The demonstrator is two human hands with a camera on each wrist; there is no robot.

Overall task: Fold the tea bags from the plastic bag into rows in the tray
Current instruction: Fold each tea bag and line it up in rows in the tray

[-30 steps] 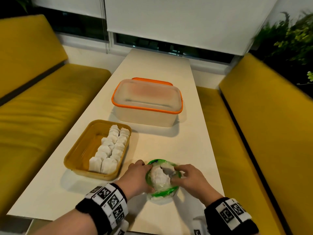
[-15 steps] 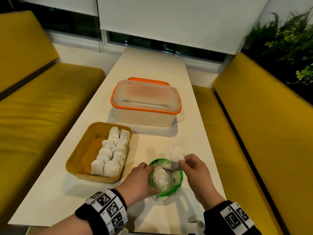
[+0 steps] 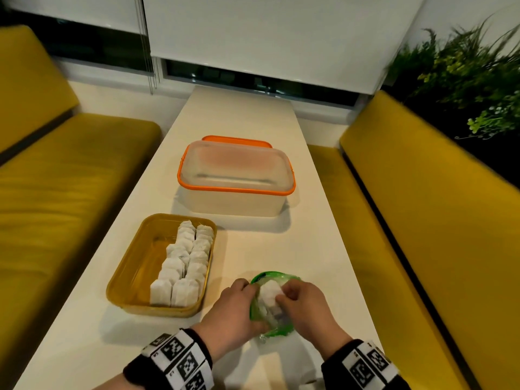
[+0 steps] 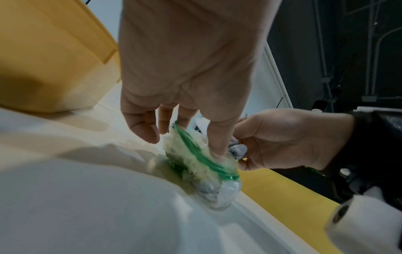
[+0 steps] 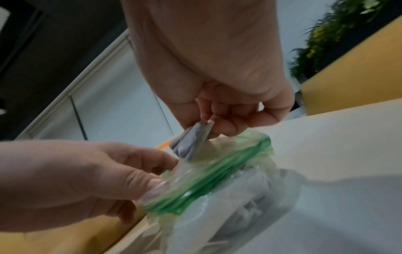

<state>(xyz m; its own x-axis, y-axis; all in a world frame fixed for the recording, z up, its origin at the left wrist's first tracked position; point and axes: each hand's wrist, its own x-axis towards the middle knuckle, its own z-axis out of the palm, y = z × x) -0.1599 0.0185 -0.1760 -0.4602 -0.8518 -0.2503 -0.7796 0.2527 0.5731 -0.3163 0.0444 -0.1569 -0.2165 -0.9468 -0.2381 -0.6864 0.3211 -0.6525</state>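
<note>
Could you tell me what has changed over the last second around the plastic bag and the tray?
Half a second ago the right hand held a tea bag raised beyond the plastic bag; now it pinches one low at the bag's mouth. The left hand has kept its grip on the green rim. The tray, its rows of tea bags and the lidded container have stayed put.

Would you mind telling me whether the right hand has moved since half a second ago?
Yes. The right hand dropped from above the green-rimmed plastic bag back to its mouth.
</note>
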